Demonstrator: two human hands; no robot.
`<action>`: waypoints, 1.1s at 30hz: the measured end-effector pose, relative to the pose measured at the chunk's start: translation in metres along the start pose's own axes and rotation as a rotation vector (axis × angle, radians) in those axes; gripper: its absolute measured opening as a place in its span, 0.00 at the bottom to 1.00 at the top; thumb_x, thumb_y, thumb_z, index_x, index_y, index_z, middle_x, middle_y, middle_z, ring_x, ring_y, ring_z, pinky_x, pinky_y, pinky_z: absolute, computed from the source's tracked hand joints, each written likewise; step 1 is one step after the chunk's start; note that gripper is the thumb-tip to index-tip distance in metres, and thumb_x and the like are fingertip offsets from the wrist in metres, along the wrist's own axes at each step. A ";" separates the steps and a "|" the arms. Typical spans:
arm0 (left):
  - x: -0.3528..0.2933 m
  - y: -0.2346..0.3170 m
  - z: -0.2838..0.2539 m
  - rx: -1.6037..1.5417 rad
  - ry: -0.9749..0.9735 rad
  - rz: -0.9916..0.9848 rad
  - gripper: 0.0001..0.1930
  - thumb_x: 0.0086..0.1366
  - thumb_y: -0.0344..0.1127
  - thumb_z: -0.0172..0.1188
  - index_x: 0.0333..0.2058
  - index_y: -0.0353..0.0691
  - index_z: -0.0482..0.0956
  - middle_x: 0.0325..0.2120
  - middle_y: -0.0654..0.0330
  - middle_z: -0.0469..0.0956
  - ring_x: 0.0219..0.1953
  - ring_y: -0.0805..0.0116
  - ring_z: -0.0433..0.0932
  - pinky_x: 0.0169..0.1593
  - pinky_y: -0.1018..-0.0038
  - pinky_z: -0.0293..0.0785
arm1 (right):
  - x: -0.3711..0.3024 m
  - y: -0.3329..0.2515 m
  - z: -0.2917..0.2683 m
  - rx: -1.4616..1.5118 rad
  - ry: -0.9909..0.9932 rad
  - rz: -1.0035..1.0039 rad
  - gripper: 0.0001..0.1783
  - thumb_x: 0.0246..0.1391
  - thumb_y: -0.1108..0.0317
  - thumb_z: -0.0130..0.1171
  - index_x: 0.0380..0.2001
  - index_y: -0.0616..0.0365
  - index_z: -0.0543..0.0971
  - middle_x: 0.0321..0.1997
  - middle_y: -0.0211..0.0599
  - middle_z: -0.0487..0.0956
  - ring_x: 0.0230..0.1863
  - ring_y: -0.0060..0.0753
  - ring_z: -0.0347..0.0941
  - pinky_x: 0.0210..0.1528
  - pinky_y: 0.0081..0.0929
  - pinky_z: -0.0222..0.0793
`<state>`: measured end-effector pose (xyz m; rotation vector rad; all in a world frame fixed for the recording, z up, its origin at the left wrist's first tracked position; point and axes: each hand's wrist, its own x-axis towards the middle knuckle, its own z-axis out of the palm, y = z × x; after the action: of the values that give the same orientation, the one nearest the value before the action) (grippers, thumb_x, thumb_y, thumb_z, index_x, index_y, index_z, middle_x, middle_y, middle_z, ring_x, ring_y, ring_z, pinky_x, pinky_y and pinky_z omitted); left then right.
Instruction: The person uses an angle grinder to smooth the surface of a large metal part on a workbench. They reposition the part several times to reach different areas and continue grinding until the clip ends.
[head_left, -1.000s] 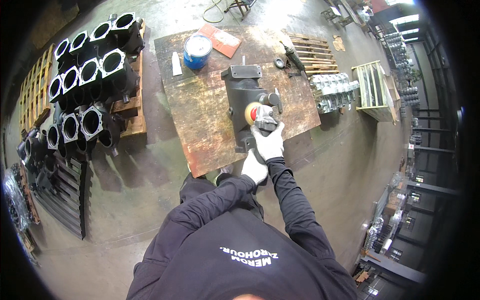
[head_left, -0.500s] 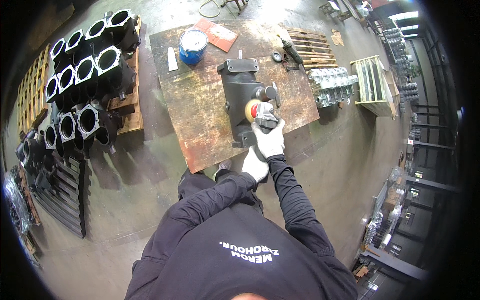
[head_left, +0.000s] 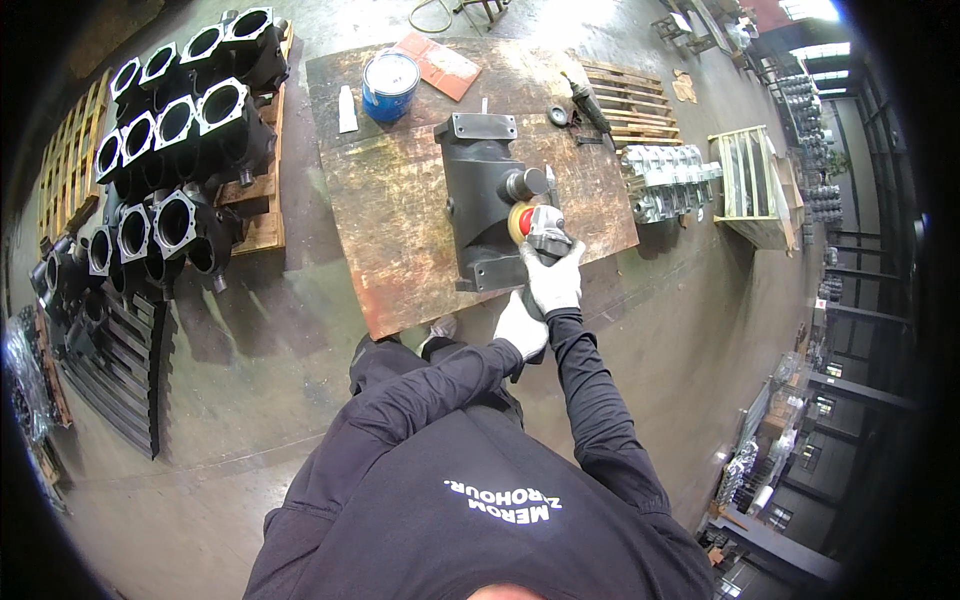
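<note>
Your left hand (head_left: pixel 521 327) and right hand (head_left: pixel 554 280) grip the grinder (head_left: pixel 546 222); casting (head_left: pixel 480 195) at its 10 o'clock, can (head_left: pixel 388 92) at the casting's 11.

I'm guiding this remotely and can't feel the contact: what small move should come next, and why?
Probably ease the red-and-yellow disc of the power tool slightly toward the person, along the black casting. The disc sits close beside the casting's round stub, so that direction should give clearance; left hand and right hand both grip the tool. Contact itself is unclear.
</note>
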<state>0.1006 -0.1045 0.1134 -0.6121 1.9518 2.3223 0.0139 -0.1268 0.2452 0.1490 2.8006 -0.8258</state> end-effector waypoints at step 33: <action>0.123 0.069 0.075 -0.268 0.338 0.027 0.18 0.67 0.30 0.55 0.53 0.32 0.66 0.51 0.47 0.78 0.57 0.55 0.77 0.59 0.65 0.71 | 0.160 0.000 -0.029 -0.058 -0.260 -0.323 0.52 0.47 0.47 0.73 0.66 0.58 0.56 0.57 0.62 0.77 0.57 0.63 0.77 0.59 0.48 0.71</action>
<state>-0.0522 -0.0733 0.1475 -1.0673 1.7792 2.6692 -0.1466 -0.1056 0.2315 -0.4018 2.6302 -0.7638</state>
